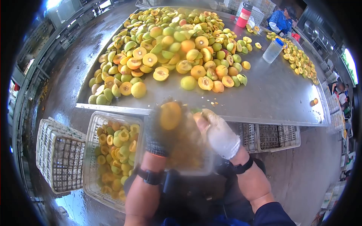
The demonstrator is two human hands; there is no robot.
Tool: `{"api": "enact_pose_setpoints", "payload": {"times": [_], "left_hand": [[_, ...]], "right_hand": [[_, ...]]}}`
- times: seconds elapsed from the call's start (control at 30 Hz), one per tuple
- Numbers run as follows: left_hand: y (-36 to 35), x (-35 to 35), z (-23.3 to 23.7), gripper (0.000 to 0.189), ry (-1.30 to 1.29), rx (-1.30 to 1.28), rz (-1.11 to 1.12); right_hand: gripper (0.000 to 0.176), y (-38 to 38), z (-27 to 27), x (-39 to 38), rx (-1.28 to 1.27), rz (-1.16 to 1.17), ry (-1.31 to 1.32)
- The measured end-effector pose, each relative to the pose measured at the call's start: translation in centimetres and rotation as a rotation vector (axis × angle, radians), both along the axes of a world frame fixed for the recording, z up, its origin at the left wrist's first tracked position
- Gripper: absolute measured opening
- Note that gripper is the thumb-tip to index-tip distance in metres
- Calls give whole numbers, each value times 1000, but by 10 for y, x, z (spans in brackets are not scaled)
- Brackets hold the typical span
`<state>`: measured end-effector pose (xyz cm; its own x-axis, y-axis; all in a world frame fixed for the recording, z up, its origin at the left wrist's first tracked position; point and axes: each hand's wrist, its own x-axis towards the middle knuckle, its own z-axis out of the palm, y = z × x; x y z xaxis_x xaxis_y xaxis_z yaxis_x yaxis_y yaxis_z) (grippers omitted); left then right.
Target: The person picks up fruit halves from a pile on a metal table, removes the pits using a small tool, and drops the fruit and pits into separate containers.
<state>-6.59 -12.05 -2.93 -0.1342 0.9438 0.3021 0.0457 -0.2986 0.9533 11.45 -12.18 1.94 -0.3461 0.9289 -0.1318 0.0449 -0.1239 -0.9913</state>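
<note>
Farthest out to the left of the left hand, an empty white plastic lattice crate point(56, 158) stands on the wet floor. Just beside it, and close to that hand's outer side, is a second white plastic crate point(90, 150) loaded with yellow-orange fruit halves. It sits low and under the table edge, probably so that pieces can go in with a short reach.

The left hand point(156, 135), in a dark knit glove, is closed around a round yellow-orange fruit point(170, 115). It holds the fruit up in front of the body, just short of the table edge, where both hands can meet on it.

The right hand point(222, 137), in a white glove, is touching or nearly touching the fruit from the other side with its fingers curled. Blur hides whether it grips anything.

Beyond both hands runs a grey steel table point(271, 94) with a raised rim. A broad heap of green, yellow and orange fruit point(169, 41), whole and halved, covers its left part. The heap's near edge is within arm's reach, which seems to be why it is piled there.

Far out past the right hand stands a clear plastic bottle with a blue cap point(272, 51), and beyond that a person in blue point(281, 20) is at the far end of the table.
</note>
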Motion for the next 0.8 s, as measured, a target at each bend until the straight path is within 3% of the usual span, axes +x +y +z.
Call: {"api": "enact_pose_setpoints", "payload": {"times": [0.03, 0.1, 0.13, 0.2, 0.3, 0.37, 0.8], "left_hand": [[-1, 1, 5, 51, 2, -4, 11], [1, -3, 6, 51, 359, 93, 45], [2, 1, 5, 50, 217, 68, 12], [4, 11, 2, 48, -65, 19, -53], [7, 9, -5, 44, 58, 44, -20], [9, 9, -6, 45, 88, 55, -36], [9, 20, -11, 57, -121, -48, -33]], "right_hand": [[28, -6, 7, -1, 42, 32, -50], [30, -6, -4, -5, 505, -33, -323], [31, -6, -6, -8, 735, -68, -461], [32, -13, -4, -10, 710, -128, -506], [27, -10, -11, -13, 825, -175, -480], [24, -10, -12, -13, 774, -151, -494], [29, -18, -19, -31, 808, -273, -658]]}}
